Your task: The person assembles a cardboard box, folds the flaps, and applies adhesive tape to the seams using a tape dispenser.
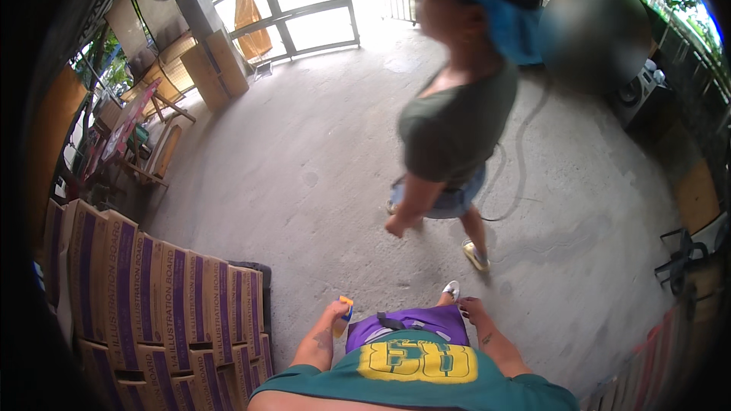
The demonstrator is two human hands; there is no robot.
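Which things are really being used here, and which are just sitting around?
In use, it seems:
small yellow-and-blue thing, held in the left hand
right hand: can't tell if it's holding anything

Just around, probably:
stacked boxes, untouched
tall brown box, farther back

The grey concrete floor [320,167] shows faint darker stains. A curved dark cable or hose [521,171] trails across it toward the right. Brown cartons with purple bands [164,297] are stacked at the near left, base unclear; farther back stands a tall brown box [205,74].
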